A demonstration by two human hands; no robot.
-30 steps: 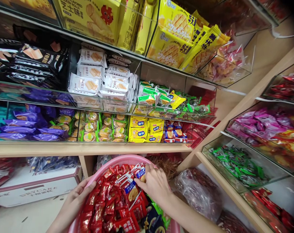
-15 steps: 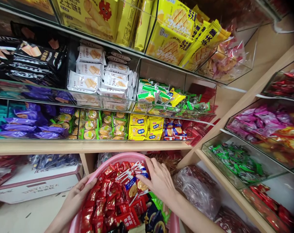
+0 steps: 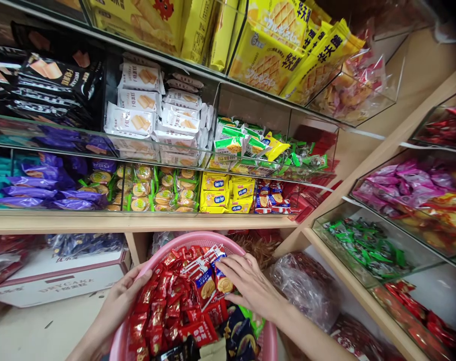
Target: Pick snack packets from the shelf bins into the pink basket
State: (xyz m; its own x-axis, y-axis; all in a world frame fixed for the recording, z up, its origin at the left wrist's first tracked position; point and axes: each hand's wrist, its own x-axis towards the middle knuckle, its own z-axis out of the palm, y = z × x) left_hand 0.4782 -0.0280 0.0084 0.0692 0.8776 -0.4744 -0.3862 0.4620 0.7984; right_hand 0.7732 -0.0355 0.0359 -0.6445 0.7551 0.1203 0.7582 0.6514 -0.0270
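Note:
A pink plastic basket [image 3: 117,346] is full of wrapped snacks. My left hand [image 3: 123,295] is closed on its left rim, thumb on top. Over the right side of the basket, my right hand [image 3: 250,283] has its fingers stretched out, touching a blue-and-white biscuit packet [image 3: 224,282]. Its thumb is apart from the fingers. Another such biscuit packet [image 3: 204,287] lies just left of it. Red wrapped sweets [image 3: 156,313] fill the left part. Near the front are dark blue packets [image 3: 237,331] and a green packet [image 3: 253,321], partly covered by my right wrist.
Clear-fronted shelf bins hold white cake packets [image 3: 138,120], yellow biscuit packets [image 3: 215,190] and blue biscuit packets [image 3: 271,198]. On the right stand angled bins with green-wrapped sweets [image 3: 367,248]. A white carton [image 3: 66,281] is at lower left; a plastic-wrapped bag [image 3: 306,286] sits at lower right.
My right hand has moved from the basket's back rim onto the biscuit packets, slightly right and down. My left hand keeps its hold on the rim. The view has shifted slightly.

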